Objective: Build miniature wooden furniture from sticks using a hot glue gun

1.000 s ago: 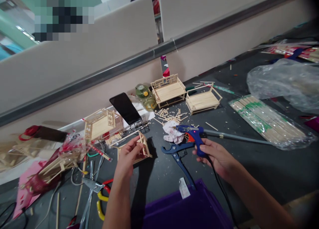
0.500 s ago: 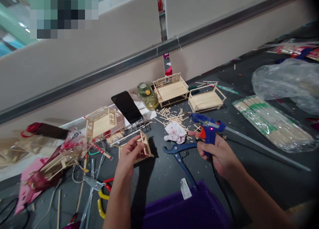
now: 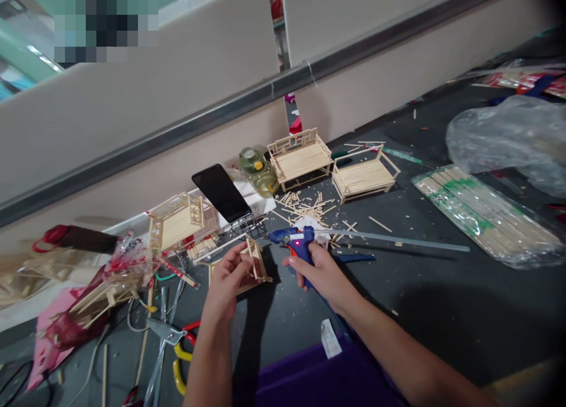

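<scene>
The left hand (image 3: 227,277), its grip pinched on the upper frame of a miniature wooden settee (image 3: 254,259), steadies it on the bench (image 3: 287,318). Just right of that frame, apart from it, the blue glue gun's (image 3: 303,245) nozzle points left. The right hand (image 3: 325,271) has its grip wrapped around the handle; the long glue stick (image 3: 398,240) trails rightward.

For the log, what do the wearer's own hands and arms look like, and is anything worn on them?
Both the left hand and the right hand are bare, with no gloves. The left forearm and right forearm show no sleeves, watch or bracelet as far as they are in view. Some fingers are partly hidden, so rings cannot be ruled out.
</scene>
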A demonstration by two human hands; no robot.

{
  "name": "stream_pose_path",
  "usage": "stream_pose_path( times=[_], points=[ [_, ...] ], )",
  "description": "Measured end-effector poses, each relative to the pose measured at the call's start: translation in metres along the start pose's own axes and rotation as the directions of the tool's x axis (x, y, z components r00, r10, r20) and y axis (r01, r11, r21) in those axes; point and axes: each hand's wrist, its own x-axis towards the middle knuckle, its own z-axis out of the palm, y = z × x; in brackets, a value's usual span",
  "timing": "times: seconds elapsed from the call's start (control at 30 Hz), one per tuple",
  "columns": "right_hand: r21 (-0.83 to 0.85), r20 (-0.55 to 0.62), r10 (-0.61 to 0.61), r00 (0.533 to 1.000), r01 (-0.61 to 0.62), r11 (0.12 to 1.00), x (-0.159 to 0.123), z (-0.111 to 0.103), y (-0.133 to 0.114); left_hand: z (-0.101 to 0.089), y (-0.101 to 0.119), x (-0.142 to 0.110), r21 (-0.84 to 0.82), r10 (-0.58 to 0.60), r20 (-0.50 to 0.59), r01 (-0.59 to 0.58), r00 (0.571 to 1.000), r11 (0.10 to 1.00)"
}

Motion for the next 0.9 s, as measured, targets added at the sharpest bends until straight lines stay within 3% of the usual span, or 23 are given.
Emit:
stream_pose_path(
  times=[0.5, 0.9],
  points=[
    [-0.131, -0.013, -0.036, 0.999, 0.034, 0.991, 0.015, 0.014, 0.021, -0.003, -0.001, 0.001, -0.031, -0.017, 0.02, 0.018, 1.0, 0.999],
    [-0.138, -0.008, -0.03, 1.0, 0.029, 0.99, 0.017, 0.015, 0.021, 0.0, 0.0, -0.003, -0.024, 0.049, -0.019, -0.05, 0.999, 0.998]
  ],
)
